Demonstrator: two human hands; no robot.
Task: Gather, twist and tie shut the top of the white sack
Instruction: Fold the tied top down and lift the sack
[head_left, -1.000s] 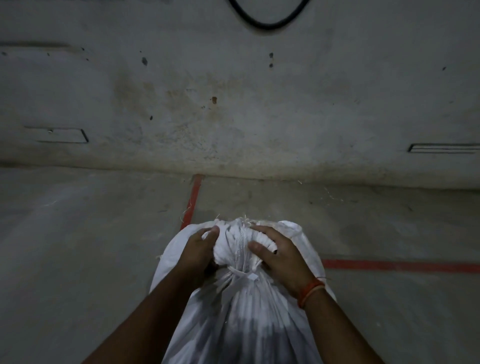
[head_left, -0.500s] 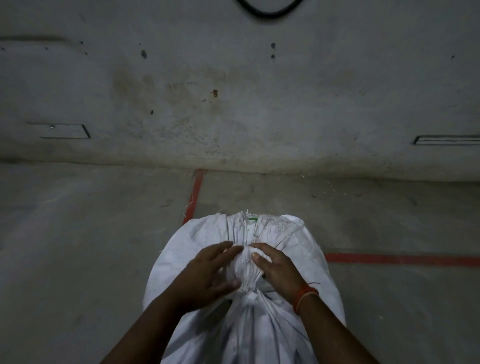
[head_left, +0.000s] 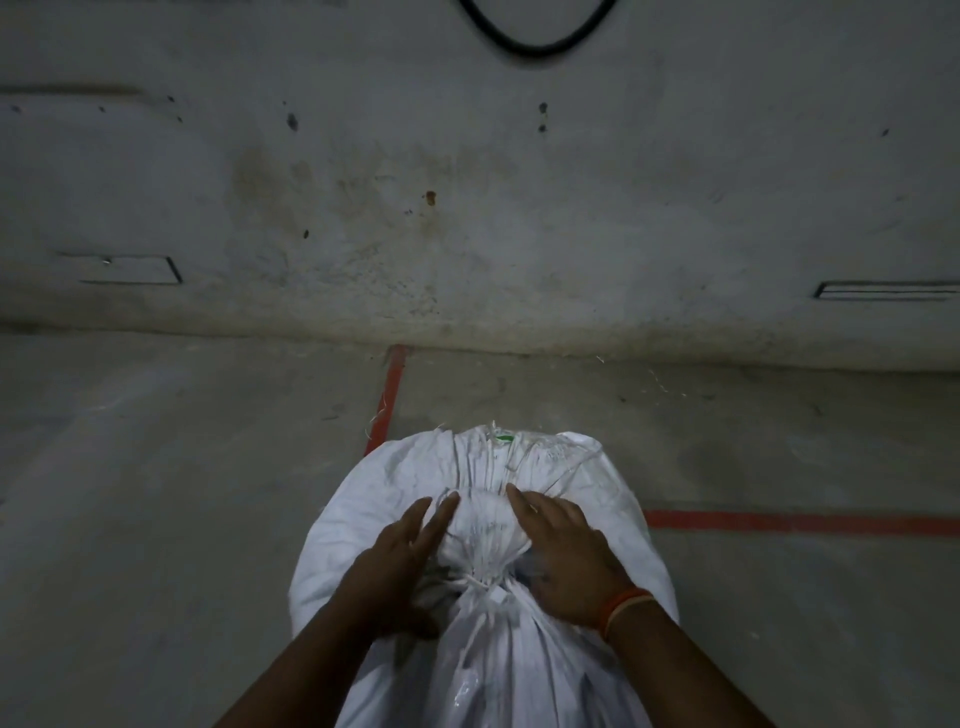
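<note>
The white sack (head_left: 483, 519) lies on the concrete floor (head_left: 156, 519) in the near centre, its far end toward the stained wall (head_left: 467, 208), lying over the corner of the red floor lines (head_left: 779, 521). Its top is gathered into pleats, and a thin white cord (head_left: 480, 581) cinches the neck between the two wrists. Beyond the cord the gathered cloth puffs out into a bunched tuft (head_left: 480, 525).

Left hand (head_left: 400, 566): grip apart, fingers straight and laid against the left flank of the tuft, holding nothing. Right hand (head_left: 563, 556): grip likewise apart, palm and fingers flat on the right flank; an orange wrist band (head_left: 623, 609) shows at the wrist.

Assessment: the tie appears made; the step in hand looks like pressing and checking the closure. To do it well, both palms should squeeze the tuft evenly toward the cord, so no pleat slips free. The knot should then be tugged to confirm it bites, and loose cord ends tucked in. Whether the knot is doubled cannot be told. Risk: uneven pressure could work the cord toward the open end.
</note>
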